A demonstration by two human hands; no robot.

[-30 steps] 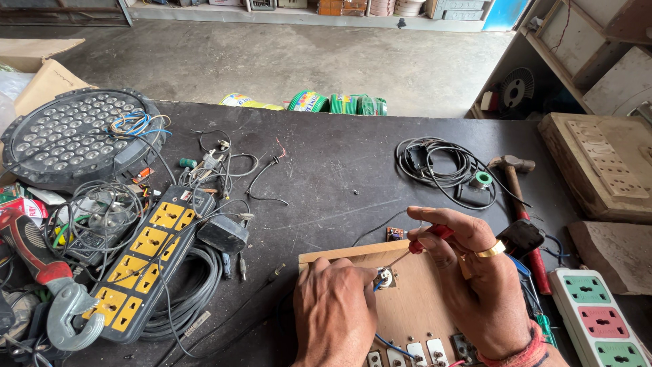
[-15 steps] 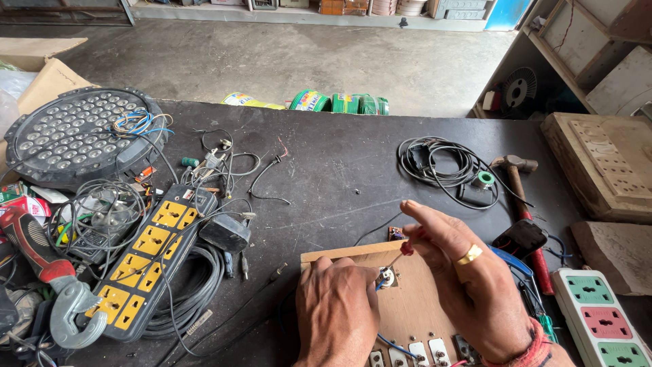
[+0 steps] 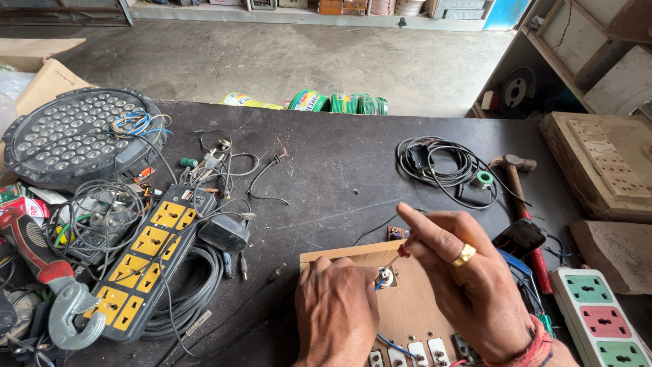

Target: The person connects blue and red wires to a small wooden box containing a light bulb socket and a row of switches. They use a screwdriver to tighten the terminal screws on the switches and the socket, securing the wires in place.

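Observation:
My left hand (image 3: 337, 312) rests fingers-down on a wooden switch board (image 3: 407, 309) at the near edge of the dark table, its fingertips beside a small round white fitting (image 3: 386, 276) set in the board. My right hand (image 3: 468, 278), with a gold ring, pinches a thin red-handled screwdriver (image 3: 397, 256) whose tip points down at that fitting. A blue wire (image 3: 390, 343) runs along the board below my left hand, near several white switches at the bottom edge.
A black and yellow power strip (image 3: 153, 255) lies left with tangled wires. A round LED lamp (image 3: 71, 136) sits far left. A black cable coil (image 3: 441, 163), a hammer (image 3: 519, 197) and a white socket strip (image 3: 598, 319) lie to the right.
My right hand has shifted slightly left and down, bringing the screwdriver tip onto the white fitting. My left hand stays on the board.

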